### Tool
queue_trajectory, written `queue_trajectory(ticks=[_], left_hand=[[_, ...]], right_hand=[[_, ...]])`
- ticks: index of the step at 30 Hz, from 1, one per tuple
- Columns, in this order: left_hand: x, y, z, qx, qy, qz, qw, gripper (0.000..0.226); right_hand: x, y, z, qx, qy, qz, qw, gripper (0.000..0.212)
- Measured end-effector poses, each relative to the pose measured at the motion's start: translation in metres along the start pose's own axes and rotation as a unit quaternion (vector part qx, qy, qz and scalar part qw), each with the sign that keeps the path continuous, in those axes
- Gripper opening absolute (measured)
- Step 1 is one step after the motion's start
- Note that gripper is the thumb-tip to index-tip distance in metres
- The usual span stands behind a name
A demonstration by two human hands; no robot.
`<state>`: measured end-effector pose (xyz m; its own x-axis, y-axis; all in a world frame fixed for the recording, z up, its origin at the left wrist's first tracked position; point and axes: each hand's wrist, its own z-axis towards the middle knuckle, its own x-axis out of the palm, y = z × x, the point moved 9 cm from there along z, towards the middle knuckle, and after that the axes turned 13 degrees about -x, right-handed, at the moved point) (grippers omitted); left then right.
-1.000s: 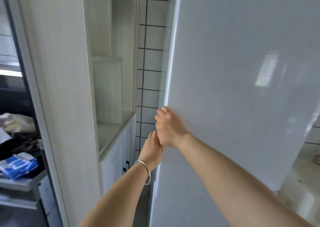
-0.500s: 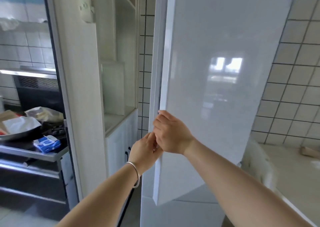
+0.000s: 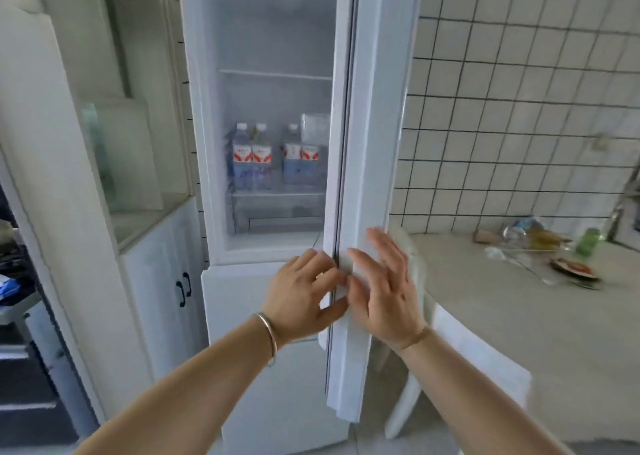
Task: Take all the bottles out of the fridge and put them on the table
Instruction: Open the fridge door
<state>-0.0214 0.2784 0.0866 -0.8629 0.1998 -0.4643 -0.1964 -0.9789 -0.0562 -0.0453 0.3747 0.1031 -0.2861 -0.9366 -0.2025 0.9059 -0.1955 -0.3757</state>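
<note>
- The fridge (image 3: 207, 115) stands open; its door (image 3: 377, 108) is swung out to the right and seen edge-on, the gasket strip running down its inner edge
- Four clear water bottles (image 3: 273, 158) stand upright on the lower fridge shelf (image 3: 277, 194), in two touching pairs with a small gap between the pairs; the rightmost is partly hidden by the door edge
- Each bottle carries a white label with a red swoosh; the writing on it is too blurred to read
- A clear plastic box (image 3: 315, 127) sits behind the right-hand pair
- The left hand (image 3: 304, 295), silver bangle (image 3: 270, 336) on its wrist, lies on the door's inner edge with fingers loosely spread, pinching nothing
- The right hand (image 3: 384, 291) is spread flat against the door's outer edge, holding nothing
- The counter (image 3: 502, 316) lies right of the door, with a green jar (image 3: 588, 241) and a plate (image 3: 573, 269) near the tiled wall
</note>
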Motion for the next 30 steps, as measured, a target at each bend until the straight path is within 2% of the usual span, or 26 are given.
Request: queue_trajectory(ticks=[3,5,9,13,19,23,26,30], left_hand=[[0.025,-0.045,0.011,0.088,-0.011,-0.036,0.995,0.008],[0.044,-0.069,0.019,0.118,-0.013,-0.052,0.992,0.013],[0.087,-0.113,0.042,0.104,-0.016,-0.118,0.987,0.021],[0.129,-0.154,0.066,0.108,0.009,-0.142,0.984,0.022],[0.187,-0.193,0.092,0.121,0.096,-0.141,0.978,0.021],[0.22,-0.209,0.105,0.121,0.148,-0.134,0.972,0.027],[0.24,-0.22,0.112,0.132,0.191,-0.116,0.966,0.034],[0.262,-0.231,0.117,0.128,0.244,-0.089,0.957,0.059]], right_hand=[[-0.047,-0.032,-0.031,0.145,-0.054,-0.037,0.987,0.052],[-0.075,-0.058,-0.056,0.27,-0.089,-0.036,0.958,0.06],[-0.126,-0.102,-0.098,0.405,-0.108,-0.099,0.903,0.05],[-0.159,-0.145,-0.13,0.468,-0.064,-0.144,0.87,0.04],[-0.191,-0.205,-0.158,0.538,-0.026,-0.196,0.819,0.032],[-0.2,-0.236,-0.172,0.597,-0.007,-0.171,0.783,0.036],[-0.197,-0.252,-0.185,0.635,-0.023,-0.115,0.764,0.044],[-0.191,-0.277,-0.197,0.684,-0.057,-0.064,0.724,0.059]])
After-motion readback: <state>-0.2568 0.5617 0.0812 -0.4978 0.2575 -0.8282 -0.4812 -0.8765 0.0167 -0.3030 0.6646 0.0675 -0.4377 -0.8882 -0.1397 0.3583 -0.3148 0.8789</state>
